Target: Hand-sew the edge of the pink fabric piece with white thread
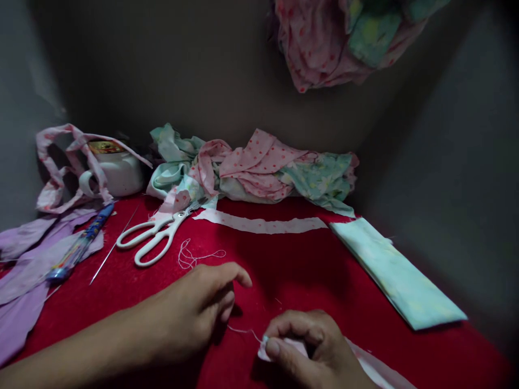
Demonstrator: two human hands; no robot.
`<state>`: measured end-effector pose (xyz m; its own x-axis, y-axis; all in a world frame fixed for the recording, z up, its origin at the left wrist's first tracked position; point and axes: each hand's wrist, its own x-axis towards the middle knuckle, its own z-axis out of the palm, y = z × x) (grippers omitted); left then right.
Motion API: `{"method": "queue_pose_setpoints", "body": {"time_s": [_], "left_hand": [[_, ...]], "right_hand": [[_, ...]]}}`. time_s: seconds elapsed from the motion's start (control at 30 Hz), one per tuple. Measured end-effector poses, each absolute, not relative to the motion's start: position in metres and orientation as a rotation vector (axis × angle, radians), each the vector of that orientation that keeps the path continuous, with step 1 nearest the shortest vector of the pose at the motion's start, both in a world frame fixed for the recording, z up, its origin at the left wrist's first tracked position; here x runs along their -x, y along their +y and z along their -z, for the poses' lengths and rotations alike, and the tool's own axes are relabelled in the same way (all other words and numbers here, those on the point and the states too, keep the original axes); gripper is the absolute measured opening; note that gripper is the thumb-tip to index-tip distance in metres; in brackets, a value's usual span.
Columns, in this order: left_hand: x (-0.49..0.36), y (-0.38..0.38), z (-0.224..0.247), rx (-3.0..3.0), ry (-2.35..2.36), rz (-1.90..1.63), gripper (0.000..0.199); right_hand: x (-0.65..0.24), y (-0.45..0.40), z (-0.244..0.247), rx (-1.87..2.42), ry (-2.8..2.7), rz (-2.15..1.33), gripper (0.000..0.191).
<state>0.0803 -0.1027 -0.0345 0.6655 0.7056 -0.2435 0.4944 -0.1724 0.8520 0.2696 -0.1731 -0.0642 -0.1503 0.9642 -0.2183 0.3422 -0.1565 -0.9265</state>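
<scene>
My right hand [312,346] pinches a small piece of pink fabric [371,367] at the near edge of the red table [292,265]. A thin white thread [243,330] runs from that fabric to my left hand [198,308], whose fingers are closed on the thread. Both hands rest low on the red cloth, close together. Whether a needle sits between the fingers is too small to tell.
White-handled scissors [156,237] lie left of centre beside loose thread [194,258], a long needle [113,247] and a blue pen [79,246]. A pink strip [259,223], folded mint fabric [397,275], a scrap pile [259,167], a white jar [119,167] and purple cloth [24,270] surround them.
</scene>
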Motion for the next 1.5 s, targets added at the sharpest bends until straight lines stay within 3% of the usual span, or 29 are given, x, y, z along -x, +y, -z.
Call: {"method": "queue_pose_setpoints", "body": {"time_s": [0.37, 1.5], "left_hand": [[-0.082, -0.108, 0.037, -2.177, 0.753, -0.14, 0.019], [-0.087, -0.107, 0.045, -2.011, 0.691, -0.295, 0.016]], "right_hand": [[-0.275, -0.172, 0.071, 1.472, -1.626, -1.331, 0.02], [-0.276, -0.17, 0.071, 1.412, -1.564, -1.407, 0.018]]}}
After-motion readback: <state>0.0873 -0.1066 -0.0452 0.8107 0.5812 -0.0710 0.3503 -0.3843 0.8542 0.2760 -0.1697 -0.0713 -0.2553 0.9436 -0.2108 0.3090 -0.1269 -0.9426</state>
